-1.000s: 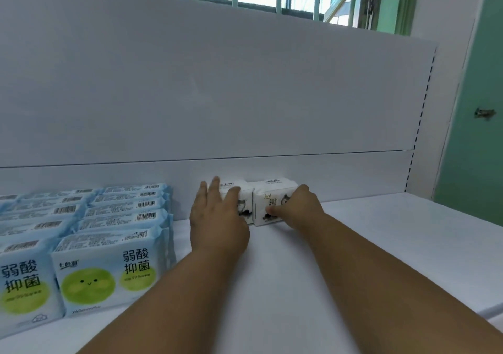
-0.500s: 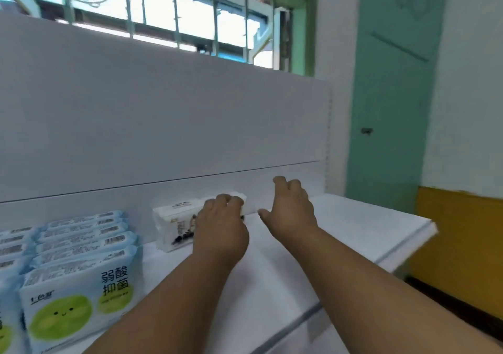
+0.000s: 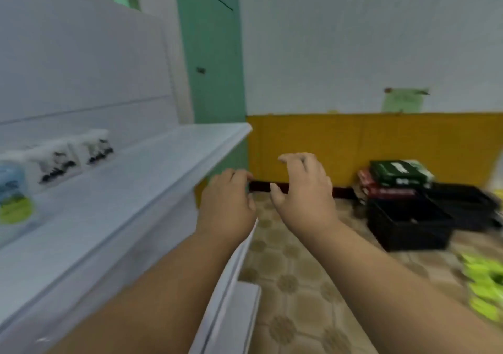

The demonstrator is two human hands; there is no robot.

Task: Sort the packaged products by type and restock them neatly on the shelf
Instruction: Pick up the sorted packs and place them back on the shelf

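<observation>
Two white packs with black print stand side by side at the back of the white shelf, blurred by motion. A blue-and-green pack shows at the left edge. My left hand hovers past the shelf's front right corner, fingers loosely curled, holding nothing. My right hand floats beside it over the floor, fingers loosely bent and empty. Both hands are well clear of the white packs.
Black crates sit on the patterned floor at the right, with green and red boxes stacked behind them. Bright green packs lie at the right edge. A green door stands behind the shelf's end.
Both hands have left the white packs and drawn back off the shelf. The view has swung right, from the shelf toward the floor and crates.
</observation>
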